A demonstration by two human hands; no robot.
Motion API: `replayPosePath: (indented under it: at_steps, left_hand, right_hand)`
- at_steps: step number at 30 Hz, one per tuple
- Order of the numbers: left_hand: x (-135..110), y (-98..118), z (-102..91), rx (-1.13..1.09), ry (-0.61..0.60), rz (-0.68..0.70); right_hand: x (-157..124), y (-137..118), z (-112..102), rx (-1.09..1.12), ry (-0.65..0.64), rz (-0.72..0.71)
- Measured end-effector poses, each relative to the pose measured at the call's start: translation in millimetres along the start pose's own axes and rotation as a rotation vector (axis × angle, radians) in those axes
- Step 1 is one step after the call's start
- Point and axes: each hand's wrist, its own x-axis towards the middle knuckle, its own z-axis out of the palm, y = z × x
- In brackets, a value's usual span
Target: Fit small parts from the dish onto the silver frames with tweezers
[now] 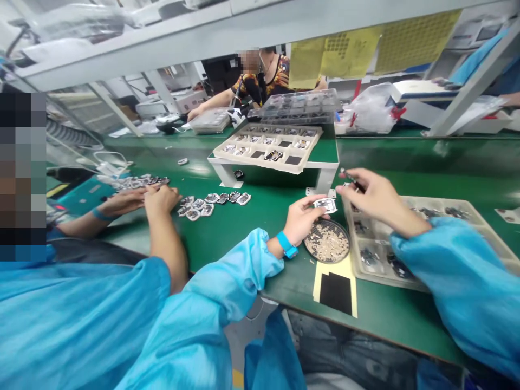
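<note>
My left hand [299, 221], with a blue wrist strap, pinches a small white-rimmed electronic housing [326, 205] above a round black dish. Small beige pieces [328, 242] fill that dish. To the right, my right hand [376, 197] is raised over the corner of a compartment tray [357, 268], its fingers closed around a slim dark object [352, 180], perhaps a tool. Its exact kind is not clear. The two hands are apart. In the tray's compartments lie dark and metallic parts [369, 259], partly hidden by my right arm.
A white stand [229, 172] holds a tray [298, 169] of similar housings. Left of it lie several loose housings [199, 205], beside a co-worker's hands [160, 199]. A black sheet [336, 292] rests on yellow paper near the green table's edge. Another person sits opposite, beneath the shelf beam.
</note>
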Motion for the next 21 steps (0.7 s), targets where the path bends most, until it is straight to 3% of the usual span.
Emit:
replayPosePath:
  at_steps: [3,5,9,14,17,21]
  left_hand:
    - [6,3,-6.1,0.002,0.014,0.006]
    - [6,5,-6.2,-0.006,0.003,0.027]
    - [-3,6,1.6,-0.06,-0.06,0.043]
    - [-25,6,16.1,-0.083,-0.204,0.022]
    - [-34,4,20.7,-0.077,-0.248,0.019]
    - [-36,2,21.4,-0.06,-0.258,-0.024]
  right_hand:
    - [30,-3,0,-0.094,0.055,-0.094]
    - [33,-3,1,-0.11,0.069,-0.1]
    - [-6,-3,-1,-0.072,0.103,-0.009]
    - [-70,-2,-11,0.089,-0.107,0.157]
    - [-86,-1,-13,0.249,-0.142,0.203]
    - [-90,3,-9,0.272,-0.129,0.22]
